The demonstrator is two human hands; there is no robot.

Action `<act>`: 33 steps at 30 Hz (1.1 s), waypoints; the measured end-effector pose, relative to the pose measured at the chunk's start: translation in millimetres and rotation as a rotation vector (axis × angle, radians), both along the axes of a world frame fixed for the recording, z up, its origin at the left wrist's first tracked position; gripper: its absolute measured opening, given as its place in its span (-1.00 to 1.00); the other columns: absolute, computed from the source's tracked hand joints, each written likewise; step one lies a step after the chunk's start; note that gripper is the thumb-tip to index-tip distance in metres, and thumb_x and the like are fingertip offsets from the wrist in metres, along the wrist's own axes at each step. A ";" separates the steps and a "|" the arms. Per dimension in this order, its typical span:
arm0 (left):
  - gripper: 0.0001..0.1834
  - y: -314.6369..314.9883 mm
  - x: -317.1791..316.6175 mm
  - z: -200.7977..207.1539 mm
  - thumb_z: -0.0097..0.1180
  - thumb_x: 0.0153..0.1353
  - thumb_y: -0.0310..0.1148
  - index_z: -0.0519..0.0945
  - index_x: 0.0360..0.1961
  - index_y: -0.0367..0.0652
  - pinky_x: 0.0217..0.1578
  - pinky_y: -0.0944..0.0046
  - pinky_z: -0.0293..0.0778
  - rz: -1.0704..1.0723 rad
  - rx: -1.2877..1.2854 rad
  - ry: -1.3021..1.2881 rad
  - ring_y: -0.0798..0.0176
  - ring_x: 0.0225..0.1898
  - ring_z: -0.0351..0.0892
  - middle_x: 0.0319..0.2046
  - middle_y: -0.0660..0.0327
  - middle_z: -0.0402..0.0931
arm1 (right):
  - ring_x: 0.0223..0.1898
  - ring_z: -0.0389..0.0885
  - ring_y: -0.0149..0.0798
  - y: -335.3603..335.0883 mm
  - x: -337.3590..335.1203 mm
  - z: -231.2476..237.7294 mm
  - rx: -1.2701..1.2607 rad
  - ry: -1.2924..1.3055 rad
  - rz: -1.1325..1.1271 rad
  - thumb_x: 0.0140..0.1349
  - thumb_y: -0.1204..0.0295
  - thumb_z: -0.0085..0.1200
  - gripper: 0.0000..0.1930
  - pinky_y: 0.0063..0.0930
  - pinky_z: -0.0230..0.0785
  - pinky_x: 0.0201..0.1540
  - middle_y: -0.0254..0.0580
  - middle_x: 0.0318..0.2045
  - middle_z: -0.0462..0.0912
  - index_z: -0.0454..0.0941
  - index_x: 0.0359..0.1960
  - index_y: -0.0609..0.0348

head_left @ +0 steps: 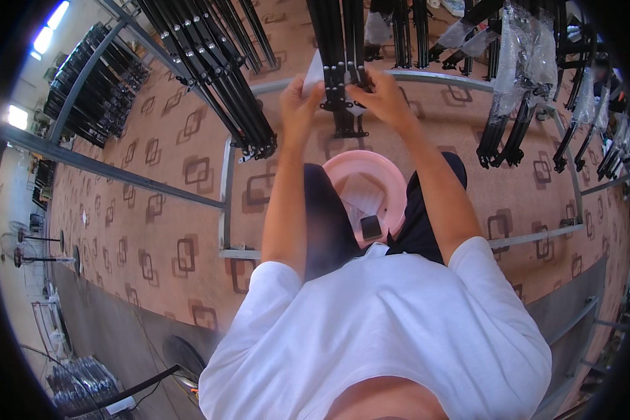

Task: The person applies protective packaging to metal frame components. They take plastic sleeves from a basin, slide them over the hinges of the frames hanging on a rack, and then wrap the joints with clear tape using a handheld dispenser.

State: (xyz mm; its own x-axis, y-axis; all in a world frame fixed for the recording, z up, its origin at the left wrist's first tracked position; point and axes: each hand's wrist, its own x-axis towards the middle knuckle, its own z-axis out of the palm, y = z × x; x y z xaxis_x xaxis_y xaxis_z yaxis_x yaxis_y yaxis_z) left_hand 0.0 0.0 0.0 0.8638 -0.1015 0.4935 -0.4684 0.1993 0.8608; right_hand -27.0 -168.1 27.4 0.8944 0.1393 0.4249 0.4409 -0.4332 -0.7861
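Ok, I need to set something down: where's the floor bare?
Brown patterned carpet is bare just left of the grey metal frame, and inside it between the dark-trousered right leg and the frame's right side. Crowded: around left hand and right hand, amid hanging black rods.

The basin (397,187) sits between the legs (323,220), central rods (327,35) ahead, bundles (217,73) hanging left and right.

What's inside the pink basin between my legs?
The pink basin holds a pale flattish item and a small black block; whatever lies beneath them is covered.
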 end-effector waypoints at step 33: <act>-0.61 7.6 3.7 11.7 0.00 0.11 -0.43 0.31 -0.01 -0.25 -0.27 0.38 0.38 0.033 0.569 -0.216 0.37 -0.28 0.39 -0.34 0.25 0.35 | -0.05 0.35 -0.34 40.3 -13.4 -29.3 0.848 -0.065 0.254 -0.26 0.72 -0.26 -0.40 -0.63 0.20 -0.02 -0.19 -0.13 0.36 0.16 -0.01 0.16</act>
State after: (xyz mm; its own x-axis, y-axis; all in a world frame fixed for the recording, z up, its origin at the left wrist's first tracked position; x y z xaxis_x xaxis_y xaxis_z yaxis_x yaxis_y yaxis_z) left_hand 3.7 7.6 11.7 0.7574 -0.3754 0.5343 -0.6424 -0.2820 0.7126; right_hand -40.4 -127.8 -1.9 0.8499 -0.0543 0.5242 0.4994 0.4007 -0.7682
